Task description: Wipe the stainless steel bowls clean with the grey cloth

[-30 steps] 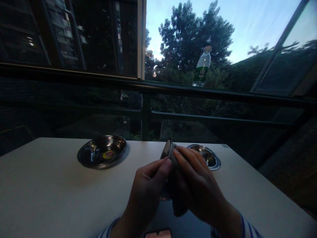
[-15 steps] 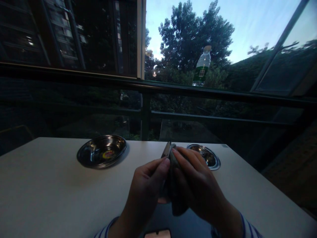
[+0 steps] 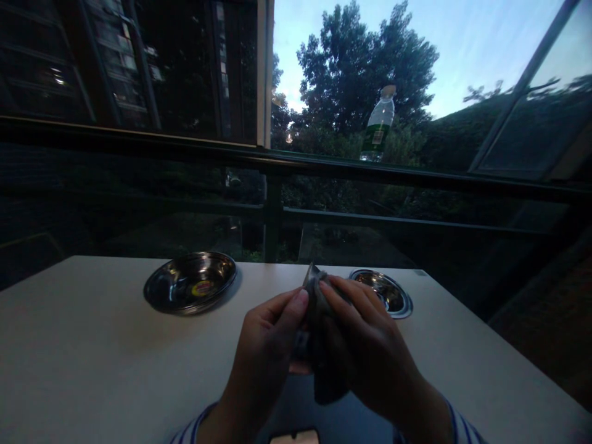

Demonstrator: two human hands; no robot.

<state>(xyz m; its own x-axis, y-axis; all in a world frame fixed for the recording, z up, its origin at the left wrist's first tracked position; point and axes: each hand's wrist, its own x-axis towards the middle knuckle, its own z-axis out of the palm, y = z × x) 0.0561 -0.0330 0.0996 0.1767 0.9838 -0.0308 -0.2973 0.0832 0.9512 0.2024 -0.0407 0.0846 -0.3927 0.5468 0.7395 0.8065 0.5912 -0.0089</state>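
Observation:
Between my two hands, above the near part of the table, is a shiny metal dish [image 3: 308, 276], turned nearly edge-on and mostly hidden by my fingers. My left hand [image 3: 272, 336] pinches its left side, the thumb up near the rim. My right hand [image 3: 370, 333] is closed around a dark grey cloth [image 3: 329, 382] and presses it against the dish's right side. The cloth's loose end hangs down below the fingers.
On the white table [image 3: 92, 351], stacked metal bowls [image 3: 189, 283] stand at the far left. A smaller metal bowl [image 3: 393, 296] sits behind my right hand. A phone-like object [image 3: 296, 438] lies at the near edge. A plastic bottle [image 3: 377, 126] stands beyond the dark railing [image 3: 324, 163].
Both hands have shifted slightly left with the dish and cloth. The cloth now covers more of the dish near its top edge. The bowls have not moved.

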